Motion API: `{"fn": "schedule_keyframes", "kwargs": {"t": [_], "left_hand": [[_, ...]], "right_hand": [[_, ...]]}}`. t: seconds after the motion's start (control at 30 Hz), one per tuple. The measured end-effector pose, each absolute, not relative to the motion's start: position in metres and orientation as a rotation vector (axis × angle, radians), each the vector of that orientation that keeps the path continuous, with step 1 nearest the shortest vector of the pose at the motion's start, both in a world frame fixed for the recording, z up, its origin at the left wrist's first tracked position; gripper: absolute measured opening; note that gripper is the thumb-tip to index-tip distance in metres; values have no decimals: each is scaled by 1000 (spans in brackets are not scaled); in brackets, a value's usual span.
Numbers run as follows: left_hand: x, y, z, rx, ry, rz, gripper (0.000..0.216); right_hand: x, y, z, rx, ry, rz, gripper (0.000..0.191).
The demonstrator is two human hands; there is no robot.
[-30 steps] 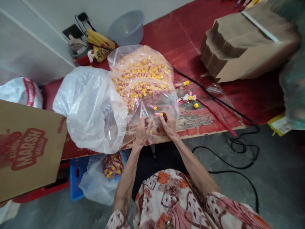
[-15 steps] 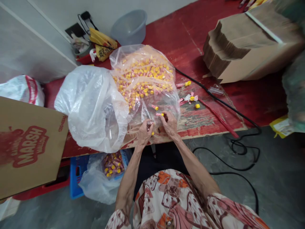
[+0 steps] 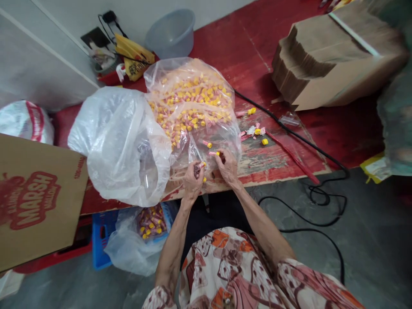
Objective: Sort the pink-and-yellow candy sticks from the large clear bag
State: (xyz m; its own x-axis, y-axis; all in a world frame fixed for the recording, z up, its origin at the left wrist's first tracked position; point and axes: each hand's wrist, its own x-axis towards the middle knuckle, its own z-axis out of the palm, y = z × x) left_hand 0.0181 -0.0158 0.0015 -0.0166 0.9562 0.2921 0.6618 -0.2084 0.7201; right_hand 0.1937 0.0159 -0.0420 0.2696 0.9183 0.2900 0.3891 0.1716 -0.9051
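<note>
My left hand (image 3: 192, 177) is closed at the table's front edge, with a small yellow-capped tube (image 3: 202, 165) showing at its thumb and fingertips. Dark, shiny material shows inside its curled fingers; I cannot make out what it is. To its right, my right hand (image 3: 228, 166) pinches a pink-and-white wrapped tube (image 3: 213, 153) by its yellow end. Another yellow-capped pink tube (image 3: 207, 144) lies just beyond, at the mouth of a clear plastic bag (image 3: 189, 64) full of such tubes. A yellow cap (image 3: 204, 180) sits under my left hand.
Left of the clear bag lies a whitish plastic bag (image 3: 109, 124). A printed carton (image 3: 41, 193) stands at the left. Loose caps and wrapper scraps (image 3: 257, 130) and a black cable (image 3: 273, 118) are at the right, before stacked cardboard (image 3: 334, 81). A blue crate (image 3: 99, 244) sits below.
A yellow cap end now shows between my left thumb and fingers. My right hand stays in nearly the same place with its tube. The whole view has shifted slightly.
</note>
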Motion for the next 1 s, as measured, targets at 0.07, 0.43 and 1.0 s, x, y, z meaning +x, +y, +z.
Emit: {"fn": "schedule_keyframes", "kwargs": {"t": [0.07,0.43,1.0], "left_hand": [[20,-17,1,1931,1653,1073,18],[19,-13,3,1631,1698,979,24],[10,-17,-4,2236,1592,869,23]], "right_hand": [[194,16,-42,-1425,-1320,600,36],[171,11,-27,-1427,-1264,700,41],[163,0,-35,-1414,-1340,765,46]]}}
